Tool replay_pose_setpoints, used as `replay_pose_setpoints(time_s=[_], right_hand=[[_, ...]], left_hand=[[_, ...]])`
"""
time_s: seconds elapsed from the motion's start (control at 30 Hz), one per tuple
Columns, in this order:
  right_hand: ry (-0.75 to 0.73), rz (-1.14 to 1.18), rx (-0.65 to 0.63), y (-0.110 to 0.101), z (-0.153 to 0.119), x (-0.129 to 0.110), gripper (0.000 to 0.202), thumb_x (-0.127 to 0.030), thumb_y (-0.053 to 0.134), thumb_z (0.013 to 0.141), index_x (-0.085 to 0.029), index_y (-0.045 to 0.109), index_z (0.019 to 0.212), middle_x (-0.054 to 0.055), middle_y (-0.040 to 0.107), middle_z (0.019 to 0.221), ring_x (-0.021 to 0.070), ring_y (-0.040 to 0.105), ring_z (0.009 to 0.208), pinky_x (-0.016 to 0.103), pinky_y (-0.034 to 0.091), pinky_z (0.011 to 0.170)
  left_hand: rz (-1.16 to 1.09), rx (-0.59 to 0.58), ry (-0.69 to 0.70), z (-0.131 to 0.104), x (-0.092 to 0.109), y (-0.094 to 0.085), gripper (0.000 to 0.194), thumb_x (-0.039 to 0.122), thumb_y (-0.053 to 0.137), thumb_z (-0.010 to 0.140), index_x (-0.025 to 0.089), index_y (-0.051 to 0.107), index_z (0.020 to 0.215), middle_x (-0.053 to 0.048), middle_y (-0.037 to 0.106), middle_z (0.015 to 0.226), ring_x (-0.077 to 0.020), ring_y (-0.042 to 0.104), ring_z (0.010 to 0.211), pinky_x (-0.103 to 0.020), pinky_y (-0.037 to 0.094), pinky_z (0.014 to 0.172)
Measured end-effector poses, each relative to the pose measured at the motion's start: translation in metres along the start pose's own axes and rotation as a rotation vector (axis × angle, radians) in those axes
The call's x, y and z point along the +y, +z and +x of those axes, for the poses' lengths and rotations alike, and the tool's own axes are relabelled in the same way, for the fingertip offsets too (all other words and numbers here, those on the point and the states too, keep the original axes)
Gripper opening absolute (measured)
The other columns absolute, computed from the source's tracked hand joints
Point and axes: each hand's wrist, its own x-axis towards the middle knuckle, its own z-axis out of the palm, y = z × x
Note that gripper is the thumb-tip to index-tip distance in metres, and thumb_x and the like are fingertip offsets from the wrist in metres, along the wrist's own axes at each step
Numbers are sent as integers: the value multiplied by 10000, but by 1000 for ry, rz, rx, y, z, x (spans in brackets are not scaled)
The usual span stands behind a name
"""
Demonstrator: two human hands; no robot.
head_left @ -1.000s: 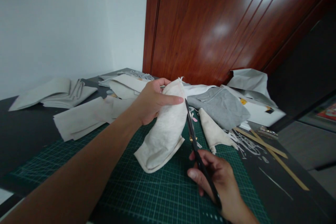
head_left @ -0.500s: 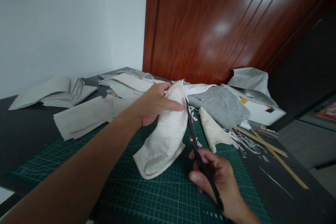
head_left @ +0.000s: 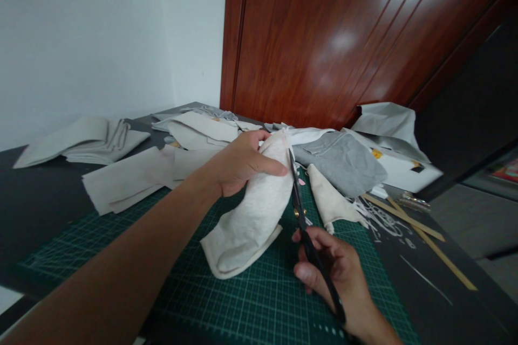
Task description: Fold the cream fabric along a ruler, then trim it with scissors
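My left hand (head_left: 246, 164) pinches a cream fabric piece (head_left: 259, 210) near its narrow top, thumb on the front and fingers behind. The piece is stitched along its edge and hangs down with its wide end low over the green cutting mat (head_left: 251, 302). Closed around the handles of black scissors (head_left: 301, 215) is my right hand (head_left: 334, 269). The scissor blades point up and lie along the right edge of the fabric near the top; whether they bite into it cannot be made out. Another cream fabric piece (head_left: 332, 197), cone-shaped, lies to the right on the mat.
Folded pale fabric (head_left: 84, 140) and flat cut pieces (head_left: 129, 178) lie at the left. Grey cloth (head_left: 343, 161) and a white box (head_left: 408, 172) stand at the back right. Thin trimmings (head_left: 388, 221) and wooden strips (head_left: 433, 253) lie on the dark table at right.
Both hands, the fabric and the scissors have shifted slightly right and down. The fabric's lower end has swung a little to the left.
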Motion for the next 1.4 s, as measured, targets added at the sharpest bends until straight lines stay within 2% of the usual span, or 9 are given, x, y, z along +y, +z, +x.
replay_pose_setpoints(time_s=[0.3,0.73,0.87,1.07,1.27,1.4], right_hand=[[-28,-7,-4,0,0,-1,381,-450,916,798,-203,737,1027,-60,539,647,116,470,506,212,406,439],[-22,-22,-17,0,0,0,380,-456,898,821,-200,724,1041,-66,521,643,118,459,508,219,400,441],[-23,-26,-4,1,-1,-2,386,-453,915,801,-197,729,1022,-69,505,640,120,461,521,216,412,444],[-39,6,1,0,-1,-3,397,-466,921,798,-194,741,1025,-56,533,652,112,485,510,203,423,437],[-35,165,-87,-1,1,1,433,-506,935,790,-231,745,1065,-67,563,641,72,447,461,161,389,431],[-42,225,-123,-2,1,2,437,-534,933,792,-266,761,1091,-65,579,642,68,434,461,156,392,437]], left_hand=[[-13,-24,-10,0,-1,0,530,59,886,511,191,645,965,-15,709,817,-282,750,832,-477,612,800],[-27,-58,-27,-1,-2,0,511,54,877,520,200,635,945,-10,700,818,-264,736,792,-486,606,806],[-32,-56,-18,-1,0,1,478,58,860,531,192,648,938,-12,694,806,-269,738,803,-446,597,773],[-77,16,33,3,-1,2,295,108,776,648,176,671,915,-23,690,756,-206,695,703,-329,542,656],[-50,6,28,1,-1,1,429,81,824,620,158,655,1006,-38,722,821,-194,689,698,-324,551,654],[-57,8,33,-1,0,2,438,76,830,620,149,649,1012,-56,737,853,-190,688,698,-324,563,645]])
